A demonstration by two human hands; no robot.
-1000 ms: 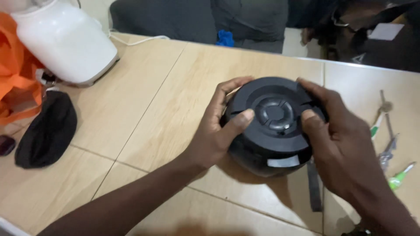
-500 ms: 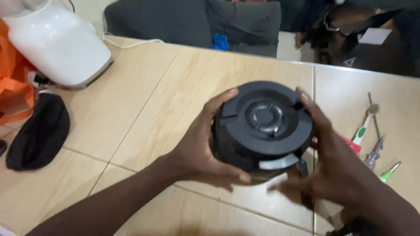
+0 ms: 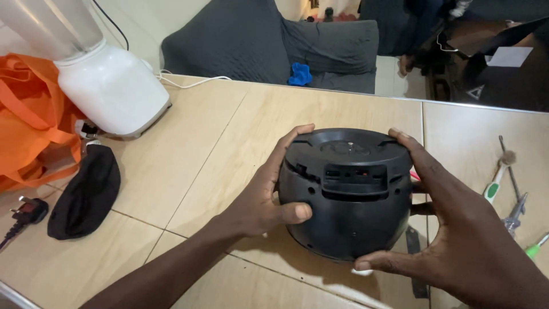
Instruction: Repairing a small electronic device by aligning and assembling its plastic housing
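A round black appliance base [image 3: 349, 191] is held at the centre of the frame, just above the wooden desk [image 3: 189, 166], with its flat ringed face tipped away and a slotted side panel turned toward the camera. The left hand [image 3: 260, 200] is wrapped around its left flank, the fingers [image 3: 293, 136] curled over the upper rim and the thumb pressed against the lower wall. The right hand [image 3: 463, 229] is cupped around the right flank, the fingers spread wide over the rim and the thumb hooked beneath the lower edge, so both hands are closed on the base. For a steady hold, the weight is best shared evenly between the two palms, the thumbs kept low under the curved wall, and any turning made slowly so the smooth shell is not allowed to slip. At the right edge of the frame several screwdrivers [image 3: 514, 200] lie on the desk, just beside the right hand. In the upper left a white blender [image 3: 108, 86] stands next to an orange bag [image 3: 31, 129], and below them a black cloth pouch [image 3: 86, 191] and a black plug [image 3: 26, 210] are seen.
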